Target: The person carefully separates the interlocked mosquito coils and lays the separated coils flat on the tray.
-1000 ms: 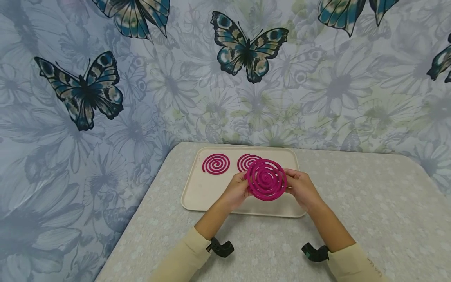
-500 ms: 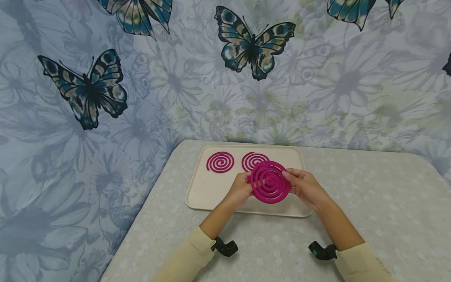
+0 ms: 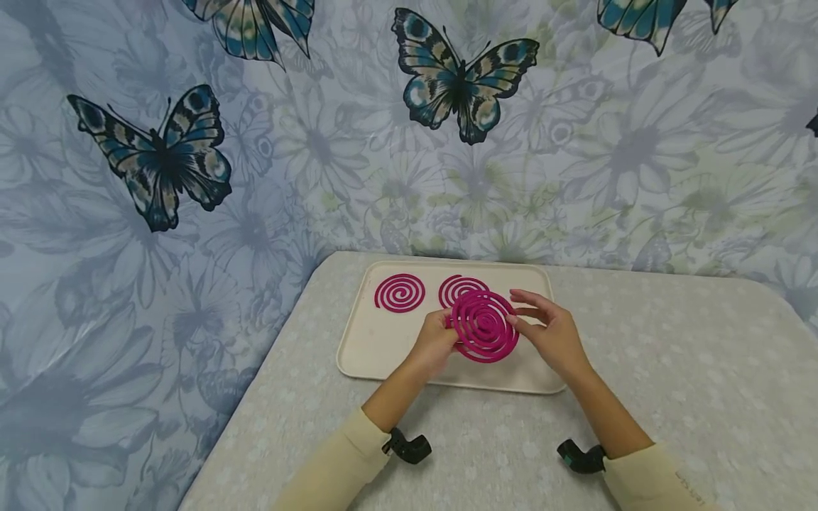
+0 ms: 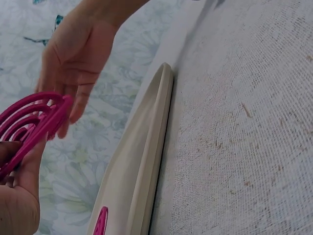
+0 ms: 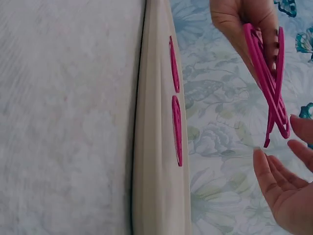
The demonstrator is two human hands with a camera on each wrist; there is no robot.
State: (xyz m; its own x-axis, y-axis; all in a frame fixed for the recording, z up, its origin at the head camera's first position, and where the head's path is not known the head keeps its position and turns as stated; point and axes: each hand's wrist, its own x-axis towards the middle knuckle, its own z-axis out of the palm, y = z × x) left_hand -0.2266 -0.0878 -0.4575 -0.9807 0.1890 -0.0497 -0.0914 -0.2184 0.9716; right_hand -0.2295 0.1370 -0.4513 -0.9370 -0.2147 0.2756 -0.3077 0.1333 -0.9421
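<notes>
Close over the tray, a pair of magenta mosquito coils (image 3: 487, 325) hangs in front of me. My left hand (image 3: 433, 344) pinches their left edge between thumb and fingers. Seen edge-on in the right wrist view, the two coils (image 5: 264, 81) cross at a narrow angle, their ends slightly apart. My right hand (image 3: 559, 341) is at the right edge with its fingers spread; in the right wrist view, a gap shows between its fingers and the coils. Two more coils lie flat on the tray, one at the left (image 3: 400, 292) and one (image 3: 456, 285) partly hidden behind the held pair.
The cream tray (image 3: 383, 351) with a raised rim lies on a table with a pale patterned cloth (image 3: 671, 362). Behind and to the left stands a butterfly-printed wall covering (image 3: 307, 177). Black camera mounts (image 3: 409, 448) sit at both wrists.
My right hand has let go of the coils' right edge, and its fingers have spread. The left hand still holds the coils, which have turned slightly. The head view has shifted a little.
</notes>
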